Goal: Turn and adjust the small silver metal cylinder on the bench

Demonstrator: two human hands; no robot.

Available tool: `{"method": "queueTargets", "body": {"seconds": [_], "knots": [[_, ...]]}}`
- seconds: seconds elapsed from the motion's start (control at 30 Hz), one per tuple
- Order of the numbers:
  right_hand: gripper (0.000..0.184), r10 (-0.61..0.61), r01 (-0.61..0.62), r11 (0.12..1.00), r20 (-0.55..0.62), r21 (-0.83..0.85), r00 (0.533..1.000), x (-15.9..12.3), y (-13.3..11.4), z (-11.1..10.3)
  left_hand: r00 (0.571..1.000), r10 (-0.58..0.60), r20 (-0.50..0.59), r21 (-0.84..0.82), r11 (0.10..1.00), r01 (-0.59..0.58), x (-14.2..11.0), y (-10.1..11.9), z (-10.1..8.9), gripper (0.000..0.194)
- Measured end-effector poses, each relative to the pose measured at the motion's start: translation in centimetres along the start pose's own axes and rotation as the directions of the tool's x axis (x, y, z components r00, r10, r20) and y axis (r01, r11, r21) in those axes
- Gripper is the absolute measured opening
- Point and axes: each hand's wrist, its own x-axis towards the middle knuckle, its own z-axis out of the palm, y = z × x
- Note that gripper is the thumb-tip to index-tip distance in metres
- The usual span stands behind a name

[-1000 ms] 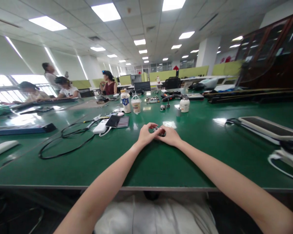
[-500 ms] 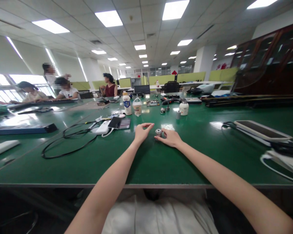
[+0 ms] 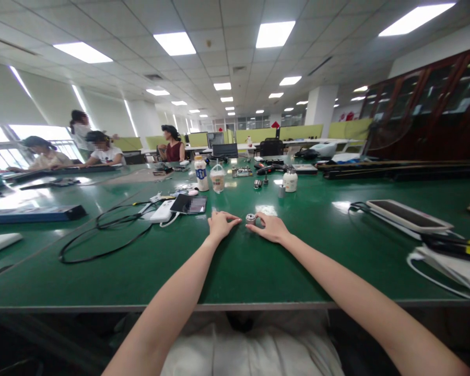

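Observation:
A small silver metal cylinder (image 3: 250, 220) with a ring-like, holed top stands upright on the green table (image 3: 258, 277). My right hand (image 3: 272, 228) has its thumb and index finger closed around the cylinder from the right. Just left of it, my left hand (image 3: 221, 226) is held low over the table with thumb and fingertips together in a pinch. Anything between those fingertips is too small to make out. The left fingertips are close to the cylinder, with a narrow gap showing between them.
Farther back stand a grey cylinder (image 3: 281, 191), a white jar (image 3: 290, 180), a bottle (image 3: 201, 173) and a plastic cup (image 3: 217, 179). A phone (image 3: 188, 204), a white power bank (image 3: 163, 212) and a black cable (image 3: 102, 258) lie left. Another device (image 3: 409, 215) lies right. Several people sit or stand far left.
My left hand has come down from above the cylinder's left side to about its level, still pinched. The right hand keeps its hold on the cylinder. The camera view has tilted up slightly.

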Motion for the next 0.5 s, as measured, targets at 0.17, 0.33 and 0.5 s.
{"method": "queueTargets", "body": {"seconds": [0.17,0.33,0.5], "knots": [[0.043,-0.007,0.007,1.0,0.004,-0.004,1.0,0.0,-0.1,0.0,0.99,0.109,-0.086,-0.086,0.99,-0.116,-0.2,2.4,-0.3,0.023],[0.04,-0.015,0.015,1.0,0.012,-0.01,1.0,0.0,-0.1,0.0,0.976,0.2,-0.091,-0.138,0.968,-0.211,-0.8,4.2,-0.3,0.017],[0.039,-0.014,0.014,1.0,0.012,-0.024,1.0,0.0,0.0,0.0,0.972,0.22,-0.081,-0.165,0.959,-0.23,-1.0,4.3,-0.3,0.019]]}}
